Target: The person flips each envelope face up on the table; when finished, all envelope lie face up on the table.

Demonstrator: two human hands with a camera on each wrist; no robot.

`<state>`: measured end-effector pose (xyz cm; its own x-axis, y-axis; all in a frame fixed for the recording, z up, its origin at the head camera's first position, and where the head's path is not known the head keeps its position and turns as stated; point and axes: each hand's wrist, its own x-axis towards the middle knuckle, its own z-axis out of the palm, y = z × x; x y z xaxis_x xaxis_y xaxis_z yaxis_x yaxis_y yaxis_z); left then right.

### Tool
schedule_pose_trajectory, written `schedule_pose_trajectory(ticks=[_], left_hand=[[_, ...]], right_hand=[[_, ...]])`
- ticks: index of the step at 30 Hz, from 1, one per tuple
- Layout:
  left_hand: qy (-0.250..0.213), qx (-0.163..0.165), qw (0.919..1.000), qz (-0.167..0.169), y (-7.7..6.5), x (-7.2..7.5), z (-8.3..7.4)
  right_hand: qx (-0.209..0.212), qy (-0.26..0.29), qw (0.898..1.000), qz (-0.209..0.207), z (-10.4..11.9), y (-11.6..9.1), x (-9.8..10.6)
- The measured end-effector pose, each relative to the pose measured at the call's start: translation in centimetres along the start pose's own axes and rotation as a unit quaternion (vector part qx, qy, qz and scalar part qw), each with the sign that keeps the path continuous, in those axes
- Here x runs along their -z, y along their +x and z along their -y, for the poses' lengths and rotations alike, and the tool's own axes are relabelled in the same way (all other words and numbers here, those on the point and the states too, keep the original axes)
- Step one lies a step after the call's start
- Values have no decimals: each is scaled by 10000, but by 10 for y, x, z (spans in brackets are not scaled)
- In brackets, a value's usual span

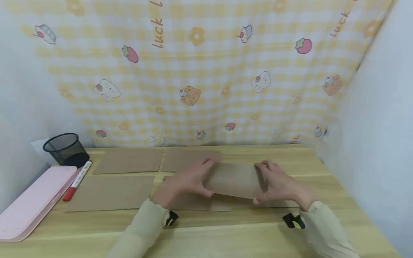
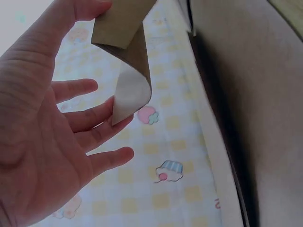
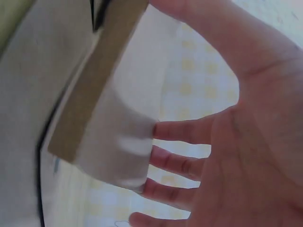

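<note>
A brown kraft-paper sheet (image 1: 235, 179), bowed along its length, is held up over the desk between both hands. My left hand (image 1: 190, 177) grips its left end, thumb at the near edge and fingertips at the far edge. At the right end my right hand (image 1: 279, 182) holds it the same way. In the left wrist view the sheet (image 2: 125, 28) curls, with a pale inner side showing near the fingertips. The right wrist view shows a pale face of the sheet (image 3: 123, 113) beside a brown strip. Beneath the hands lie two flat brown cardboard pieces, partly hidden.
More flat brown cardboard pieces lie at the left (image 1: 111, 193), back left (image 1: 129, 160) and back middle (image 1: 190, 157). A black mesh pen cup (image 1: 66, 148), a red-capped marker (image 1: 77, 181) and a pink case (image 1: 38, 202) sit along the left side. A patterned curtain (image 1: 200, 71) hangs behind.
</note>
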<state>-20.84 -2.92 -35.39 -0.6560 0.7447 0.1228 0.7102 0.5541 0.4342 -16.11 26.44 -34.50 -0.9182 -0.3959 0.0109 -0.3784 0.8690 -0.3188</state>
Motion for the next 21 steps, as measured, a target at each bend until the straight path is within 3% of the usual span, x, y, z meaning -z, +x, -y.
schedule_pose_trajectory(ticks=[4, 8, 12, 14, 21], left_hand=[[-129, -56, 9999, -84, -9, 7, 4], [237, -120, 9992, -301, -13, 20, 9], [576, 116, 9960, -676, -19, 40, 15], [483, 268, 9956, -763, -23, 48, 19], [128, 639, 9951, -745, -36, 58, 33]], right_hand=[[57, -155, 9999, -28, 6, 4, -6], [356, -272, 9983, -385, 7, 3, -1], [710, -19, 9938, -860, 10, 1, 9], [907, 104, 9911, -966, 11, 1, 12], [1670, 64, 9825, -819, 13, 7, 3]])
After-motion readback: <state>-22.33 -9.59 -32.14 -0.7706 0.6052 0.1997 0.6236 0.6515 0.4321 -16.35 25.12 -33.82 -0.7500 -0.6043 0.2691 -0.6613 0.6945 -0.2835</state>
